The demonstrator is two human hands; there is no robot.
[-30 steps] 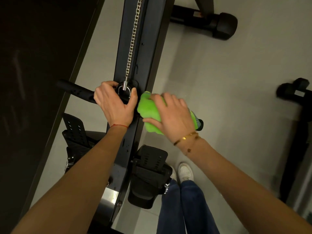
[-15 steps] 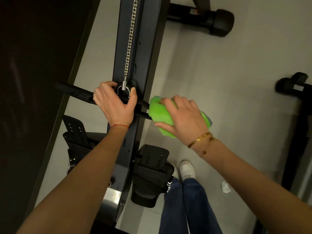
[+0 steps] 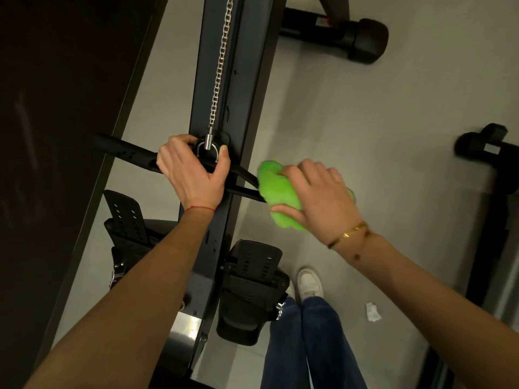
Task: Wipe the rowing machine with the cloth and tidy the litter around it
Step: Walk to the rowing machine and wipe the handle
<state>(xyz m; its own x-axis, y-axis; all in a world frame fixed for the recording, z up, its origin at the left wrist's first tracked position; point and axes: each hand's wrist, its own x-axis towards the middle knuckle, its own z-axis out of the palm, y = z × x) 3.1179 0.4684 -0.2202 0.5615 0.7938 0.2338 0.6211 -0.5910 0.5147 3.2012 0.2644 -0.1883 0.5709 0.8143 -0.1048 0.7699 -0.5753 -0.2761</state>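
A: Left hand (image 3: 193, 171): what are its fingers doing?

B: They are curled tight around the black handle bar (image 3: 126, 151) of the rowing machine (image 3: 209, 102), at the bar's middle. The thumb lies on the near side of the metal shackle (image 3: 207, 148); the other fingers wrap over the far side. The chain (image 3: 222, 60) runs away from the fingertips along the dark rail.

A: And the right hand (image 3: 317, 192)?

B: Its fingers are clenched on the green cloth (image 3: 276, 192), pressing it around the right half of the handle bar. The thumb sits under the cloth; the fingertips lie over its top. Cloth bulges out beyond the fingertips toward the left hand, with a short bare stretch of bar between the two hands.

A: Where is the litter?

B: One crumpled white scrap (image 3: 373, 312) lies on the grey floor (image 3: 365, 108), well below the right wrist and beside the forearm, apart from the machine.

A: What lies beneath the hands?

B: Two black footrests: one (image 3: 123, 220) under the left forearm, one (image 3: 250, 287) between the arms. A white shoe (image 3: 309, 282) and blue trouser legs (image 3: 309, 346) stand just beside the nearer footrest.
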